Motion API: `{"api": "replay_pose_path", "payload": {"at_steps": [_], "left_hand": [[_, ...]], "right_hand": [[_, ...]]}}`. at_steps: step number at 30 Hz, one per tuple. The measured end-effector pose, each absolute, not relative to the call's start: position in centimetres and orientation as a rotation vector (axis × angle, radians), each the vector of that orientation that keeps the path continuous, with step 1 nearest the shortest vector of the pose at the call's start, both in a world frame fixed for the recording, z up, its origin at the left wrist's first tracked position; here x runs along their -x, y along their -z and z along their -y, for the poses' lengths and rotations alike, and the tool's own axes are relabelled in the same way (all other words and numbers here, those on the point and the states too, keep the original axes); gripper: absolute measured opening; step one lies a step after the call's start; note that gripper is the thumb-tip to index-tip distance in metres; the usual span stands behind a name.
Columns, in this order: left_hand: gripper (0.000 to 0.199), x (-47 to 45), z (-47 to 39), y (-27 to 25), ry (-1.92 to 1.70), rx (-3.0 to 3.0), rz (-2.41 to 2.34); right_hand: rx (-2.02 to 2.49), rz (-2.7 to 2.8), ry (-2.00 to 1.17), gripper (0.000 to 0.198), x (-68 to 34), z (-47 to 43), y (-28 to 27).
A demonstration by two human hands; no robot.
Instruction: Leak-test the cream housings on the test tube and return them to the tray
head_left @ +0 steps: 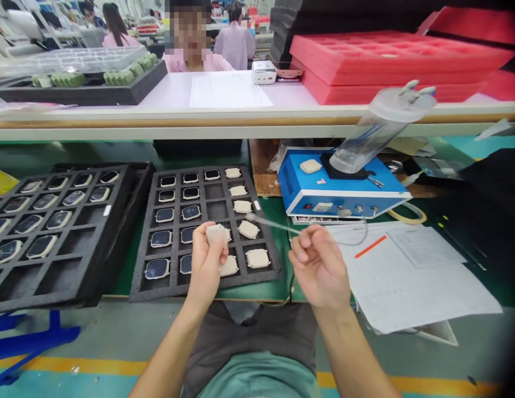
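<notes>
My left hand [207, 260] grips a beige smartwatch case [218, 235] between thumb and fingers, above the right half of a black foam tray [213, 213]. In that tray sit several smartwatches, dark screens up on the left and plain beige backs up on the right. Curled fingers of my right hand [321, 265] hold a thin clear tube [277, 224], whose pale tip points left over the tray's right edge. Behind that hand the tube loops toward the front of a blue box [344, 190]. Another beige case [311, 166] lies on top of this box.
At left, a second foam tray [81, 260] of smartwatches is stacked on another. A clear cylinder [360, 138] leans on the blue box. Printed papers [419, 276] with an orange strip lie at right. Red foam trays [377, 66] stand on the shelf [166, 119]; a person sits beyond.
</notes>
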State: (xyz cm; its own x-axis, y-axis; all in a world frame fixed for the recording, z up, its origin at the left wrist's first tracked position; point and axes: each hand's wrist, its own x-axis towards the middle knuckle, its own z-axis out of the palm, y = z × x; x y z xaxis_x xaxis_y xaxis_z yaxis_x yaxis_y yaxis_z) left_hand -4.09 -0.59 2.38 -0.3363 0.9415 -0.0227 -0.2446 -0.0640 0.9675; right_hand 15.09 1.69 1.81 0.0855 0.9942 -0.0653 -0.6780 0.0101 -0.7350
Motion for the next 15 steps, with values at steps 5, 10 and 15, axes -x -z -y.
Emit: {"api": "replay_pose_path", "payload": {"at_steps": [5,10,15], "left_hand": [[0.049,2.9,-0.3,-2.2,-1.532,-0.978,-1.29],[0.045,2.3,0.0,-1.6,-1.507,-0.972,-1.34],[0.034,1.9,0.2,-1.5,-1.52,-1.017,-1.356]], "right_hand": [[0.686,0.815,-1.372,0.016,-11.2,-3.0,-1.3],[0.711,0.908,-1.193,0.012,-9.4,-3.3,-0.3],[0.753,0.944,-1.114,0.014,-9.6,-2.5,0.2]]}}
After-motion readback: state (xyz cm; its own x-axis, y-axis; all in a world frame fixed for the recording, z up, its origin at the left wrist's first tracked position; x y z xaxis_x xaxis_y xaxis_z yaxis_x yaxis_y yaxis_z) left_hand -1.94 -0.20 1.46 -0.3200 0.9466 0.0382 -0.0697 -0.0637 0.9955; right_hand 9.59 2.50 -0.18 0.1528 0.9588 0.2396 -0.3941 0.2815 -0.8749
